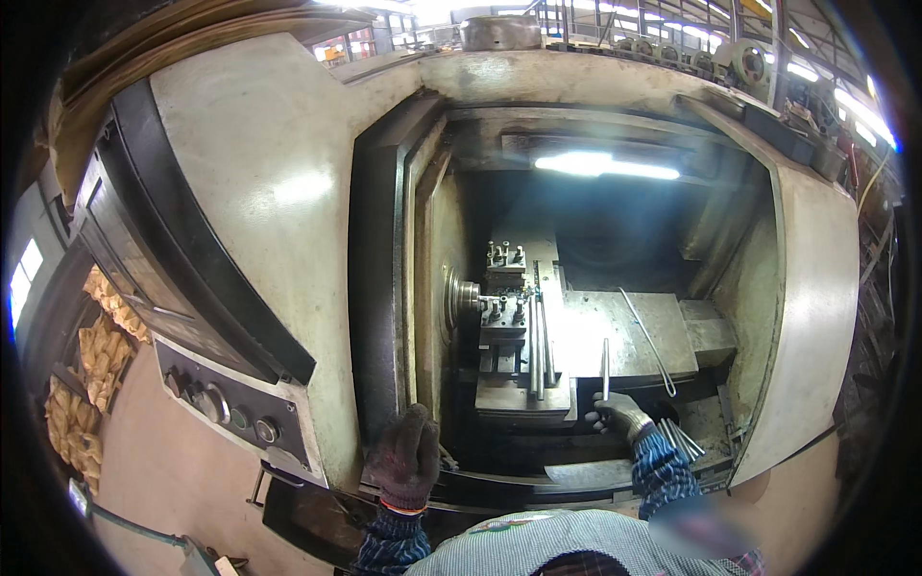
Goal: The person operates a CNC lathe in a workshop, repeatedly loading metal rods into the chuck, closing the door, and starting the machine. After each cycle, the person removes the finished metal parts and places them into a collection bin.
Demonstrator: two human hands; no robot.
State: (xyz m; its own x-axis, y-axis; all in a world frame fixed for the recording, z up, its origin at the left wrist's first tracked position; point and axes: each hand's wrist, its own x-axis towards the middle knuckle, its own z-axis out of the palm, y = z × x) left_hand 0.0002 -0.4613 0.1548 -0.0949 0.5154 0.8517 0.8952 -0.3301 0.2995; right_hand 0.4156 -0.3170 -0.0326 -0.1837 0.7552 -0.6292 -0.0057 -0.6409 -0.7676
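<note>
While the left hand [408,451], in a dark glove, lies against the lower front edge of the machine's doorway [376,288], the right hand [619,415], in a paler glove, grasps a short metal rod [606,370] that stands nearly upright out of its fist. The rod's lower end is hidden inside the right fingers. The left fingers lie close together and point up along the edge; I cannot tell whether they grip it or only rest on it. Just beside the right wrist, a bunch of short rods [680,439] is partly covered by the blue patterned sleeve [663,470], so their count is unclear. A thin hooked rod [647,338] lies slantwise on a metal plate [615,322], where glare washes out part of the surface. Left of it, two long rods [536,355] lie side by side near the chuck [466,296], whose far side is hidden in shadow. Any markings around the knobs on the control panel [221,411] are too small to read. A blurred patch hides part of the clothing at lower right, and the dark round rim cuts off the wrapped bundles [99,355] at far left.
</note>
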